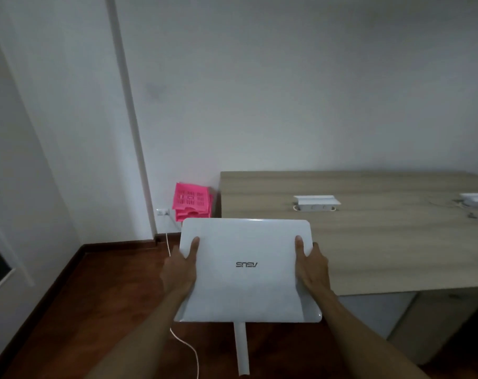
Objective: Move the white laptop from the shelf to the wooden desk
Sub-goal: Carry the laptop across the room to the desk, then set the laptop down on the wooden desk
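Note:
The white laptop (246,283) is closed, lid up, its logo upside down to me. I hold it flat in front of me at the desk's left front corner. My left hand (179,269) grips its left edge, thumb on the lid. My right hand (311,266) grips the right edge the same way. The wooden desk (369,242) stretches to the right and back to the wall; the laptop's right part overlaps its near left corner. The shelf is not in view.
Two white cable boxes (317,202) (477,199) sit on the desk's middle line. Pink plastic trays (191,201) are stacked by the wall left of the desk. A white cable (187,348) trails over the dark wooden floor, near a white desk leg (242,348).

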`<state>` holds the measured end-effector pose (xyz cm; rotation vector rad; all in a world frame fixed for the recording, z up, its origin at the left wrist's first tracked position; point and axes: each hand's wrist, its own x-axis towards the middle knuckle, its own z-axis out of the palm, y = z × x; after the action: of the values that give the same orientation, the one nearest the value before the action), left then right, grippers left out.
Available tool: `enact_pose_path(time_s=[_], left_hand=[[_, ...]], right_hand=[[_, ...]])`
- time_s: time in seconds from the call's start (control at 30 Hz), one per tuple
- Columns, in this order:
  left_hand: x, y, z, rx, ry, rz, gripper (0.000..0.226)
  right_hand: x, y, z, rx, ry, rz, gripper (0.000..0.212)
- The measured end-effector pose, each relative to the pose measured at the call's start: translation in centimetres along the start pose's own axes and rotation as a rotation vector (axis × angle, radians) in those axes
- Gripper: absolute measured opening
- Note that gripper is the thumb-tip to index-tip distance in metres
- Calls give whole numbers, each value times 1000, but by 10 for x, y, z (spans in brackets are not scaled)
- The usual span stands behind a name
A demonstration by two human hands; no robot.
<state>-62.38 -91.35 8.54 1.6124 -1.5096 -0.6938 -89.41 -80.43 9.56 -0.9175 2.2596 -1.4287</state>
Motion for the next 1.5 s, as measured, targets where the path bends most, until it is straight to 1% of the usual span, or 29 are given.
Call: enact_pose_path(time_s=[0.1, 0.27, 0.4, 0.53, 0.6, 0.67, 0.73, 0.83, 0.93, 1.03, 1.1, 1.17, 1.27, 1.33, 1.4, 1.43, 1.47, 1.5], left_hand=[[32, 2, 37, -22, -48, -11, 83], [92, 3, 109, 5, -57, -25, 87], [143, 9, 167, 38, -125, -36, 88], [184, 8, 219, 168, -174, -102, 97], [195, 9, 241, 224, -212, -141, 94], [204, 2, 260, 265, -258, -169, 84], [214, -5, 277, 337, -295, -183, 80], [235, -23, 300, 436, -374, -175, 85], [251, -40, 319, 573, -418, -160, 88], [267, -61, 337, 649, -431, -170, 81], [278, -78, 349, 695, -433, -190, 84], [288, -94, 362, 724, -445, -194, 93], [300, -124, 377, 747, -462, -174, 103], [307, -151, 384, 769, -503, -130, 111], [311, -170, 390, 818, -545, -18, 123], [313, -177, 392, 839, -577, 33, 125], [313, -178, 392, 870, -586, 88, 122], [312, -175, 391, 883, -609, 65, 114]], right_hand=[[43, 6, 11, -39, 10, 16, 71], [132, 20, 34, -161, -5, -4, 74], [207, 39, 59, -251, -17, 9, 84], [268, 63, 83, -362, -22, 58, 96], [295, 74, 95, -392, -65, 89, 93], [315, 87, 106, -422, -117, 115, 89], [334, 102, 119, -437, -162, 153, 89], [356, 128, 145, -485, -201, 212, 96], [365, 152, 169, -517, -237, 292, 97], [375, 168, 188, -543, -267, 331, 107], [382, 172, 199, -569, -293, 347, 103], [391, 171, 207, -590, -315, 354, 96], [405, 175, 218, -628, -326, 331, 94], [414, 177, 223, -662, -338, 310, 92], [420, 177, 227, -683, -354, 299, 88], [422, 177, 228, -694, -357, 293, 86], [424, 179, 229, -703, -358, 282, 85], [425, 180, 229, -712, -360, 279, 85]])
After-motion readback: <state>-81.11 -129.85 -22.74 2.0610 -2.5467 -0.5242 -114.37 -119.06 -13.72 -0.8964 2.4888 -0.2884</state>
